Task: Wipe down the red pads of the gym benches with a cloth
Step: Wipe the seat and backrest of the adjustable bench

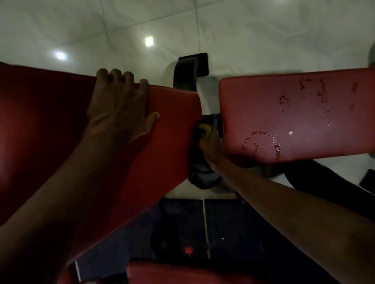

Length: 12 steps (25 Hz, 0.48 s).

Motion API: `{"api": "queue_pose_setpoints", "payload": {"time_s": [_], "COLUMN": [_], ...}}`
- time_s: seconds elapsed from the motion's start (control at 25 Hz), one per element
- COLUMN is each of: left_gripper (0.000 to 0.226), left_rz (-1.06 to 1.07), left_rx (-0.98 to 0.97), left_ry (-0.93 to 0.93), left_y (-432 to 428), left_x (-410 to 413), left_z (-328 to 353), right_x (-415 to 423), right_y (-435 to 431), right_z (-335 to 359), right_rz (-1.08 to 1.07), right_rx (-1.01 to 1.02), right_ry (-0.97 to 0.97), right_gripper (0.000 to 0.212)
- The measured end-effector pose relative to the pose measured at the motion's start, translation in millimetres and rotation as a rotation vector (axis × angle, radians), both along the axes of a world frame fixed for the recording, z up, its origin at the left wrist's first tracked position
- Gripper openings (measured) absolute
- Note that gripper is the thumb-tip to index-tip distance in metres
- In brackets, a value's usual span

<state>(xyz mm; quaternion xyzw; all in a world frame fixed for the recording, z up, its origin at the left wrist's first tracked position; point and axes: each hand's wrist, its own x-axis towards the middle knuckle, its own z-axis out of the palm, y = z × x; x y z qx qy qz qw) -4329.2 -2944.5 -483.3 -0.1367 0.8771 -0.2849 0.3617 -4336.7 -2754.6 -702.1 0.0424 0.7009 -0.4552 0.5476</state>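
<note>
The left hand [117,109] grips the large red pad [37,134], fingers hooked over its far edge, thumb flat on top. Just right of it, the right hand [211,146] reaches into the gap between pads, clutching the cloth [204,130]. Right of that hand lies a second red pad [291,112], spotted with wet drops [259,141]

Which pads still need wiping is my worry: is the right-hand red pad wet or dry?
Wet. The right-hand red pad carries glistening droplets and curved streaks of liquid across its top.
</note>
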Motion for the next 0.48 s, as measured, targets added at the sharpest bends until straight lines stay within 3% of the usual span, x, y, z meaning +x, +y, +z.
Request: {"api": "queue_pose_setpoints", "payload": {"time_s": [0.24, 0.4, 0.48], "left_gripper": [0.084, 0.083, 0.083], "left_rz": [0.030, 0.016, 0.027], "left_rx": [0.034, 0.002, 0.013], "left_ry": [0.006, -0.041, -0.039], "left_y": [5, 8, 7], "left_x": [-5, -4, -5], "left_z": [5, 5, 5], "right_x": [-72, -99, -109], "right_y": [-91, -105, -103], "right_z": [32, -13, -29], "right_rz": [0.136, 0.310, 0.339], "right_rx": [-0.313, -0.224, -0.093], "right_ry": [0.356, 0.297, 0.170], "right_gripper": [0.022, 0.058, 0.056]}}
